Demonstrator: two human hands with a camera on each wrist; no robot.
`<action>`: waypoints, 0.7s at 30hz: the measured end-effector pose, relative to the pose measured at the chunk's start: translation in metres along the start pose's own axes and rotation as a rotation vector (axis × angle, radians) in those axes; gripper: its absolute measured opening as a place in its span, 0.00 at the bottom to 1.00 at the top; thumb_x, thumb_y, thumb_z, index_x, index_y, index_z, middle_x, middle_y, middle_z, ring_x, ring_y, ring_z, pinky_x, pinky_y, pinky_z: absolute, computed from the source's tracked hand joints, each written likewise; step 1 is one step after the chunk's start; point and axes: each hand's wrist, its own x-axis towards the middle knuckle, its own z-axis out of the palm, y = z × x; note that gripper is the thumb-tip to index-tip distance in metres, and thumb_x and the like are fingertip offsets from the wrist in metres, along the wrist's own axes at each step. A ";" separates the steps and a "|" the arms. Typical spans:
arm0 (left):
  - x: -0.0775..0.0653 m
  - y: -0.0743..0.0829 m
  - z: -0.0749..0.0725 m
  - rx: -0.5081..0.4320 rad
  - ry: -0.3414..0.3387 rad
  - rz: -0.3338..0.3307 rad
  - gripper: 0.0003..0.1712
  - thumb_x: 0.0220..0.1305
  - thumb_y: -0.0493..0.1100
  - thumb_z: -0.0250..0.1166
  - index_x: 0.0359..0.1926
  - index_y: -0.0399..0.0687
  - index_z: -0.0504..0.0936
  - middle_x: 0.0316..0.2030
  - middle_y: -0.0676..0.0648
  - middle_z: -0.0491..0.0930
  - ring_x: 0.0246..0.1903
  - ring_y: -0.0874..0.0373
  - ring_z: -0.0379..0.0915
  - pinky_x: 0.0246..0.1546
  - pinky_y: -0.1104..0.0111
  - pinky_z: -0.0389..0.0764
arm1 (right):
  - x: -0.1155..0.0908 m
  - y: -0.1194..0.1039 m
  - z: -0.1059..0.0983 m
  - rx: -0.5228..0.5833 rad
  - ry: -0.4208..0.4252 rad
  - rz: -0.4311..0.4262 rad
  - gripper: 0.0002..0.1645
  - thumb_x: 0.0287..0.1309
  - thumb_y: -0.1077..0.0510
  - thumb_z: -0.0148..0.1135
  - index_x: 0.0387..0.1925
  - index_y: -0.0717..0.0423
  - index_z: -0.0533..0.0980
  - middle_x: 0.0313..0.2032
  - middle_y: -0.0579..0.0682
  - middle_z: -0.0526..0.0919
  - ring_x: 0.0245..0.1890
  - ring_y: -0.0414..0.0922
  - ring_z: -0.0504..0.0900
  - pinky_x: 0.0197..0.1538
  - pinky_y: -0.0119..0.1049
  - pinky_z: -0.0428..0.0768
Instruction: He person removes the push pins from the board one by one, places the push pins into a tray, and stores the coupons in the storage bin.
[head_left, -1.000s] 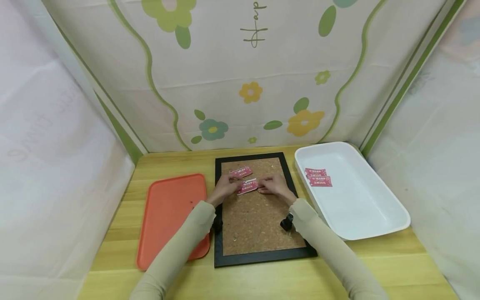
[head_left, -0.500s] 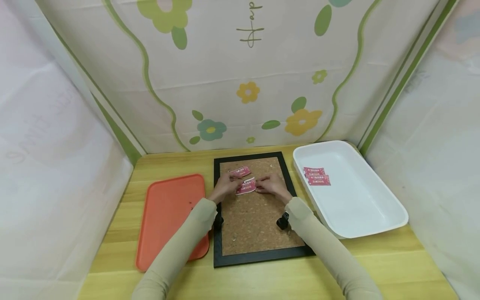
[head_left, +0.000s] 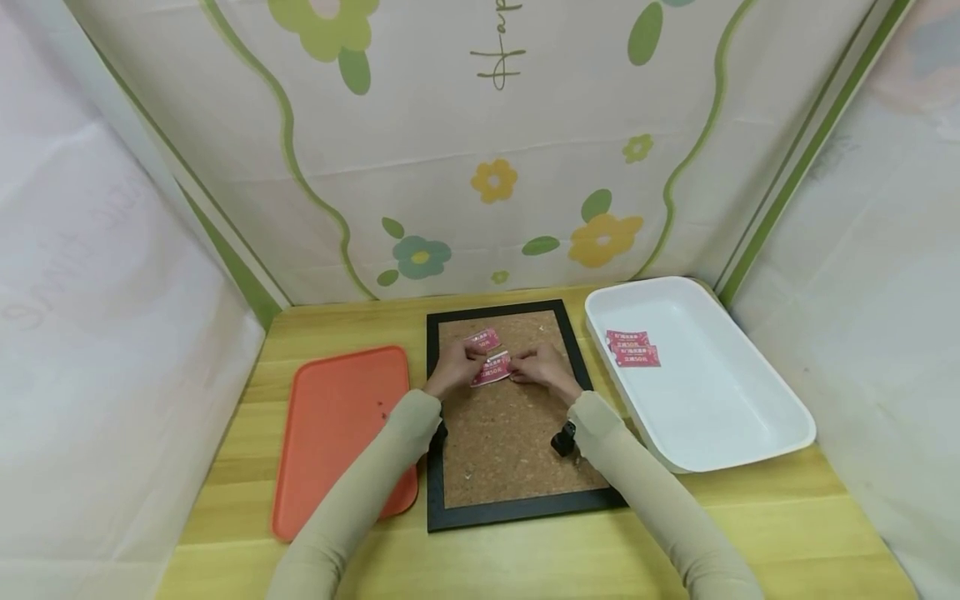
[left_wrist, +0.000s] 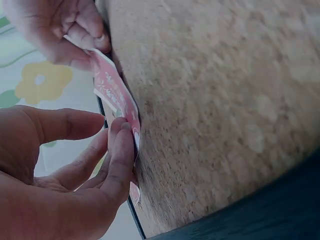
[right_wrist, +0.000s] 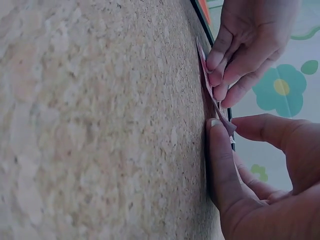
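A pink coupon with white print [head_left: 492,368] is on the cork board [head_left: 517,442]. My right hand [head_left: 544,368] pinches its right end between thumb and fingers, and that end bends up off the cork in the right wrist view. At the left, my left hand [head_left: 452,369] presses fingertips on the coupon; in the left wrist view its thumb [left_wrist: 82,124] stands apart from these fingers. Another pink coupon [head_left: 483,338] lies just above on the board, partly behind the left hand. Whether a small pin sits under the left fingertips I cannot tell.
A white tray [head_left: 731,417] at the right holds two overlapping pink coupons [head_left: 635,355]. Left of the board lies an orange-red tray [head_left: 337,433] with a few small dark specks. The board has a black frame [head_left: 525,505]. Printed fabric walls [head_left: 420,167] enclose the table.
The left hand has shifted slightly up and right, covering more of the upper coupon's left side. The right hand keeps its pinch on the lower coupon. The head view has drifted slightly.
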 end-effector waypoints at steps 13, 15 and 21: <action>0.005 0.003 0.010 0.077 0.090 0.097 0.11 0.63 0.28 0.64 0.43 0.40 0.88 0.40 0.42 0.87 0.37 0.55 0.81 0.33 0.72 0.76 | 0.001 -0.002 0.002 -0.016 0.004 -0.010 0.15 0.66 0.61 0.68 0.51 0.66 0.84 0.47 0.61 0.90 0.32 0.37 0.88 0.39 0.27 0.87; 0.004 0.004 0.011 0.074 0.096 0.087 0.10 0.64 0.28 0.64 0.43 0.40 0.88 0.40 0.42 0.87 0.38 0.54 0.81 0.34 0.71 0.78 | 0.001 -0.002 0.003 -0.015 0.006 -0.010 0.15 0.65 0.62 0.69 0.51 0.65 0.84 0.47 0.61 0.89 0.31 0.36 0.88 0.39 0.27 0.87; 0.001 0.006 0.015 0.104 0.131 0.081 0.09 0.64 0.29 0.66 0.43 0.40 0.89 0.42 0.42 0.88 0.39 0.54 0.82 0.36 0.69 0.80 | 0.000 -0.001 0.002 -0.036 0.013 -0.020 0.16 0.64 0.63 0.69 0.51 0.66 0.84 0.46 0.61 0.89 0.31 0.36 0.87 0.39 0.28 0.87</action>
